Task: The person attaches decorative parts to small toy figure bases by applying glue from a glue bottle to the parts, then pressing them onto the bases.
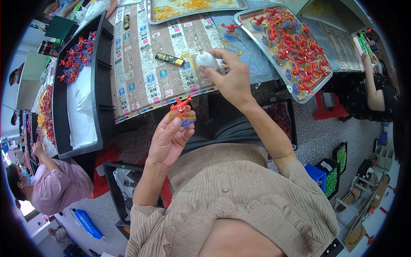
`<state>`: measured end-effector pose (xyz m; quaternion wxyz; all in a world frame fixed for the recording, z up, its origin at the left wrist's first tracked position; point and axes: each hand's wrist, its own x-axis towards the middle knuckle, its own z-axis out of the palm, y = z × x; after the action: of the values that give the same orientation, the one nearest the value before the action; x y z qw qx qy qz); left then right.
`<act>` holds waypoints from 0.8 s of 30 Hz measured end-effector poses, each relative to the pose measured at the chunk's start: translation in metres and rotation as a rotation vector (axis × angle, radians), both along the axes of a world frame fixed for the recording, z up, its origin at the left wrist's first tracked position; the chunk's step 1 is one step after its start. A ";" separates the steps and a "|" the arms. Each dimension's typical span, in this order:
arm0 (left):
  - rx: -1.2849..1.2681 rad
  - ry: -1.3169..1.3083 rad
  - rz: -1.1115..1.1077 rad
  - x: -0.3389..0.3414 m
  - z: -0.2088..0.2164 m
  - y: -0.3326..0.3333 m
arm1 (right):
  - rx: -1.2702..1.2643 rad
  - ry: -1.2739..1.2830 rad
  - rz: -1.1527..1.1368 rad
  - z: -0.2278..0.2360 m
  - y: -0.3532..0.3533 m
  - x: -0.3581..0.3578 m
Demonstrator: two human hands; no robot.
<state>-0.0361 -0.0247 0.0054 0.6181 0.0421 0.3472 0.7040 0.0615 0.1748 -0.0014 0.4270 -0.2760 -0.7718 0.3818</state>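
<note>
My left hand (165,139), near the table's front edge, pinches a small figurine (182,105) between thumb and fingers. The figurine has a red figure on top, with clear yellow and blue pieces below it. Over the table, my right hand (234,81) grips a small white squeeze bottle (206,61) with a narrow tip pointing away from me. Left of the bottle lies a black-and-gold cylinder (170,59). Clear yellow pieces lie on the table close to the bottle, partly hidden by it. Another red figure (231,28) rests on a blue cloth (252,68) beyond my right hand.
A metal tray (305,99) of red figurines stands at right, and another tray (197,13) of yellow pieces at the back. A black bin (100,124) with more figurines is at left. A second black-and-gold cylinder (126,21) lies far left. People sit on both sides.
</note>
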 end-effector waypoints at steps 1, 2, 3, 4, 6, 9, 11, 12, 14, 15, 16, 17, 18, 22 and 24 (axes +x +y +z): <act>0.005 0.000 0.004 0.001 0.000 0.000 | -0.123 -0.001 0.047 -0.005 0.003 -0.005; 0.002 -0.004 0.007 0.002 -0.001 -0.001 | -0.119 -0.002 0.049 -0.009 0.004 -0.007; -0.001 -0.009 0.014 0.002 -0.001 -0.001 | -0.177 -0.015 0.049 -0.012 0.005 -0.009; 0.002 -0.012 0.017 0.002 -0.001 0.000 | -0.235 -0.029 0.047 -0.012 0.006 -0.010; 0.012 -0.022 0.022 0.003 -0.002 0.000 | -0.008 -0.009 -0.046 -0.012 0.005 -0.008; -0.024 0.040 0.030 0.004 -0.003 0.001 | 0.278 -0.008 -0.120 0.000 -0.007 0.013; -0.024 0.114 0.046 0.005 -0.004 0.003 | 0.339 -0.029 -0.098 0.011 -0.027 0.029; -0.024 0.188 0.049 0.007 -0.004 0.004 | 0.124 -0.033 0.084 0.015 -0.040 0.040; 0.001 0.202 0.029 0.009 -0.001 0.006 | -0.186 -0.037 0.296 0.027 -0.059 0.053; 0.026 0.222 0.005 0.009 0.000 0.008 | -0.239 -0.003 0.305 0.024 -0.063 0.056; 0.027 0.219 0.002 0.011 0.001 0.009 | -0.291 0.032 0.314 0.022 -0.065 0.058; 0.030 0.244 -0.017 0.013 0.001 0.010 | -0.291 0.030 0.311 0.023 -0.064 0.059; 0.033 0.270 -0.033 0.014 0.002 0.011 | -0.301 -0.015 0.327 0.026 -0.063 0.061; 0.048 0.268 -0.036 0.019 0.009 0.013 | -0.356 -0.047 0.355 0.026 -0.063 0.066; 0.042 0.298 -0.044 0.020 0.011 0.013 | -0.310 -0.035 0.358 0.028 -0.062 0.066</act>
<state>-0.0156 -0.0117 0.0161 0.5740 0.1667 0.4193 0.6833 0.1276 0.1126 0.0265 0.2913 -0.2036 -0.7479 0.5607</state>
